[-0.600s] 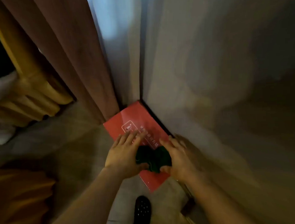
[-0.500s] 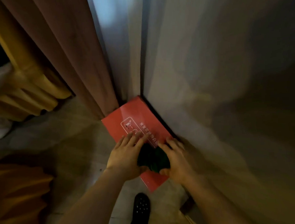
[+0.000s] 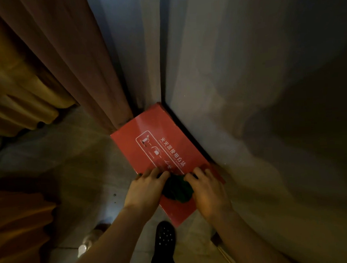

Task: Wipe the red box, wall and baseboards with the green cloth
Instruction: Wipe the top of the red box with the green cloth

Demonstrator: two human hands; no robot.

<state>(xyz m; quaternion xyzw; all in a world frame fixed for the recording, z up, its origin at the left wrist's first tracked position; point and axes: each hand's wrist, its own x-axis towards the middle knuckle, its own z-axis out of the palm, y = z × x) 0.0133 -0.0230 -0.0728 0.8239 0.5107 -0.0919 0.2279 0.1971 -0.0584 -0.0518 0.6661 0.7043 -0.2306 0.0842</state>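
A red box (image 3: 148,130) with white printed instructions stands on the floor in the corner, its long side against the grey wall (image 3: 246,88). A dark baseboard strip (image 3: 185,130) runs along the wall's foot beside it. On the near half of the lid lies a bunched dark green cloth (image 3: 177,188). My left hand (image 3: 145,190) presses on the cloth's left side and my right hand (image 3: 207,191) on its right side, fingers pointing toward the corner. Both hands grip the cloth between them.
A brown curtain (image 3: 76,66) hangs left of the corner, touching the box's far end. Yellowish drapes (image 3: 18,98) hang further left. My black shoe (image 3: 165,236) stands on the tiled floor (image 3: 74,159) just before the box. An orange fabric shape (image 3: 17,227) sits at lower left.
Both hands and the cloth have stayed on the near part of the lid, shifting slightly. The view has tipped a little.
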